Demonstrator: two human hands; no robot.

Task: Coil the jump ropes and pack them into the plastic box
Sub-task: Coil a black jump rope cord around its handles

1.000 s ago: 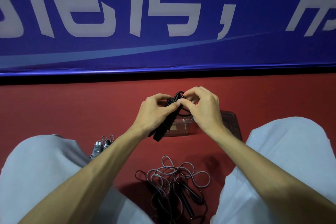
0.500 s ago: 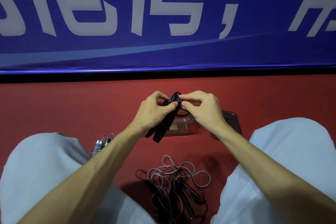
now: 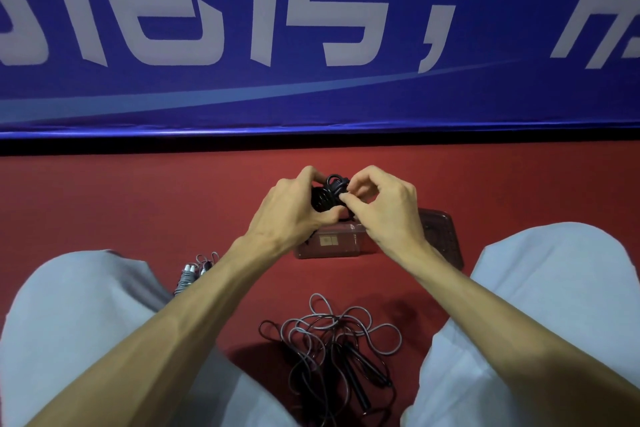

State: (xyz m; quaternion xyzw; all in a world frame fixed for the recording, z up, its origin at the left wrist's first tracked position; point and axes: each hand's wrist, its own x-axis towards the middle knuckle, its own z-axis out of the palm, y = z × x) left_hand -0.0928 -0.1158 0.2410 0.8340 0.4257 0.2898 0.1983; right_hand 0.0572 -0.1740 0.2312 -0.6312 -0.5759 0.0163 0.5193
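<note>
Left hand (image 3: 291, 213) grips the coiled black jump rope (image 3: 327, 192) over the plastic box (image 3: 329, 248); right hand (image 3: 384, 215) pinches a strand at its top. Step: securing the coil. Next: lower it into the box. Tangled ropes (image 3: 329, 340) remain near, on the floor.

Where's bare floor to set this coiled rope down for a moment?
Bare red floor runs in a wide strip between the banner and the plastic box, widest left of the box. A smaller patch lies right of the lid. Crowded: tangled ropes nearside of the box, grey-handled rope by the left knee.
</note>
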